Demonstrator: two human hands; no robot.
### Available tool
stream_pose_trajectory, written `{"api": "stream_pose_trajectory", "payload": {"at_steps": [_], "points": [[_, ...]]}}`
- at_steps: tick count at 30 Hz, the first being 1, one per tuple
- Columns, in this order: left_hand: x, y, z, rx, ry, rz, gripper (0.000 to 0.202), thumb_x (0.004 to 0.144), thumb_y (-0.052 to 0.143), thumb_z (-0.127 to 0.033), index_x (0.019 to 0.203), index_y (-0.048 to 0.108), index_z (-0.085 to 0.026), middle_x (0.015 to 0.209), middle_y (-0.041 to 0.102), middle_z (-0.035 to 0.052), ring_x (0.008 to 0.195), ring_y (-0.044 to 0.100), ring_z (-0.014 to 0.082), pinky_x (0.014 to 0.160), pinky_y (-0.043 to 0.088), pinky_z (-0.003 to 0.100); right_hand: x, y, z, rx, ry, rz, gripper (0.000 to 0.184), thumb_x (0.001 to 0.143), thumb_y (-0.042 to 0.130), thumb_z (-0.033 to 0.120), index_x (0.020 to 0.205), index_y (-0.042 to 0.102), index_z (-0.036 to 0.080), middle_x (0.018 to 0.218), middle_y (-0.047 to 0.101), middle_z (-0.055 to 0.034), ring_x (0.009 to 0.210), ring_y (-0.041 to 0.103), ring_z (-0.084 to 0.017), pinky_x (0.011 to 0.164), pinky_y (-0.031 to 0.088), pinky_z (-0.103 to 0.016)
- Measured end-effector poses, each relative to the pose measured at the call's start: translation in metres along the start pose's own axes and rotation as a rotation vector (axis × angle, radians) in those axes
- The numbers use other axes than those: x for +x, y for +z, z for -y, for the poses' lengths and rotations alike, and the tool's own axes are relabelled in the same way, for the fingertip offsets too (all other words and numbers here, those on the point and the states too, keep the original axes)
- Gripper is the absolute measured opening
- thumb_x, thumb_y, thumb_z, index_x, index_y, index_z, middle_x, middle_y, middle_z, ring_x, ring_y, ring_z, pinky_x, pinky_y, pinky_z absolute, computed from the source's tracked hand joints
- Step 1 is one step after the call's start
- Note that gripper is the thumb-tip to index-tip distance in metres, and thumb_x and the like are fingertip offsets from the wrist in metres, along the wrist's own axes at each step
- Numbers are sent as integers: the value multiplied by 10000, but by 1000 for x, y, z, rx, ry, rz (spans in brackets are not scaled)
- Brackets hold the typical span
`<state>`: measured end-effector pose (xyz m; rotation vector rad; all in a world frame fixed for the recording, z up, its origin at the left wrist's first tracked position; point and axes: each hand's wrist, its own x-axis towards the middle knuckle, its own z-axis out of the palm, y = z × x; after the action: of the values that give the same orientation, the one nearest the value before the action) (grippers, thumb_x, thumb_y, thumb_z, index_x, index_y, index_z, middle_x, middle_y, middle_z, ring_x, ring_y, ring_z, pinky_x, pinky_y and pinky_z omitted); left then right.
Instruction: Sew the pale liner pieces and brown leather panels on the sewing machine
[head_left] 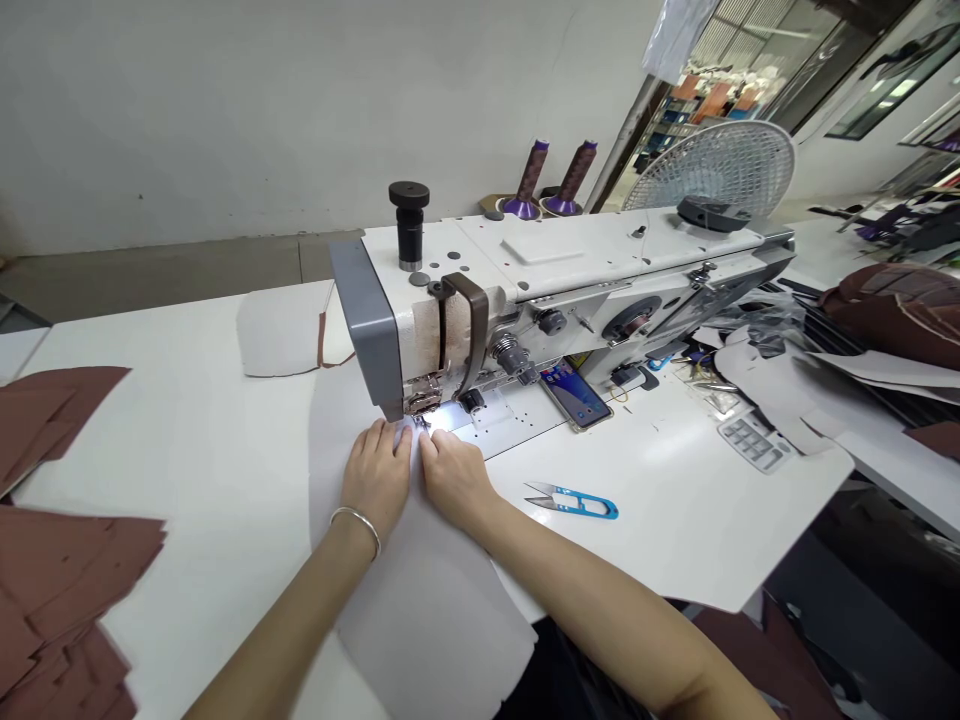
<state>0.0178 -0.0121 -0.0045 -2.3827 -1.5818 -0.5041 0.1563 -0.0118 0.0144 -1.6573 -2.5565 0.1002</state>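
Observation:
A light grey fabric piece (435, 610) lies under the needle area of a white sewing machine (450, 255) and hangs toward my lap. My left hand (377, 470), with a bangle at the wrist, rests flat on the fabric just left of the lit presser foot (422, 420). Close beside it, my right hand (454, 475) has its fingers curled in and its thumb forward, gripping the fabric at the seam line. Its fingertips are partly hidden. Blue-handled thread snips (574, 500) lie on the table to the right of my right hand.
A phone (576, 393) leans by the machine bed. Brown pieces (67, 590) are stacked at the left, and a pale piece with brown edging (281, 335) lies behind. Two thread cones (531, 180) and a fan (716, 170) stand beyond the machine. Scraps (780, 385) clutter the right.

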Motion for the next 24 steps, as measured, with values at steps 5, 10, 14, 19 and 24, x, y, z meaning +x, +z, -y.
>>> {"api": "stream_pose_trajectory", "payload": {"at_steps": [5,10,14,19,24], "points": [[1,-4,-8,43,64,-56,291,846,404,-105,1022,636,-102,1085,646,152,1010,572,285,855,474,399,0,1,0,3,-8,-13,202,926,344,137,970,540,163,851,576,-74,766,514,-175,568,323,-252],[0,1,-7,29,56,-34,317,846,385,-91,1055,624,-86,1140,626,168,1076,546,282,912,448,416,0,0,0,-2,0,-11,202,932,345,141,998,535,165,860,577,-70,767,517,-178,569,329,-256],[0,3,-5,29,50,0,337,845,373,-84,1082,613,-81,1169,612,172,1115,528,286,935,434,425,0,0,1,-10,22,-19,193,922,355,132,989,532,166,848,571,-60,759,513,-175,555,316,-258],[1,-3,-6,69,60,8,340,848,373,-85,1086,615,-76,1169,614,167,1104,535,295,925,439,424,-5,-1,2,-24,64,-7,190,893,366,102,876,541,174,818,566,-63,769,503,-180,567,316,-268],[3,-6,-2,87,58,32,377,827,358,-40,1107,609,-63,1144,627,165,1092,547,289,925,442,413,-10,0,2,-14,84,-21,175,868,391,97,852,542,182,817,570,-61,779,496,-185,563,312,-273]]}}
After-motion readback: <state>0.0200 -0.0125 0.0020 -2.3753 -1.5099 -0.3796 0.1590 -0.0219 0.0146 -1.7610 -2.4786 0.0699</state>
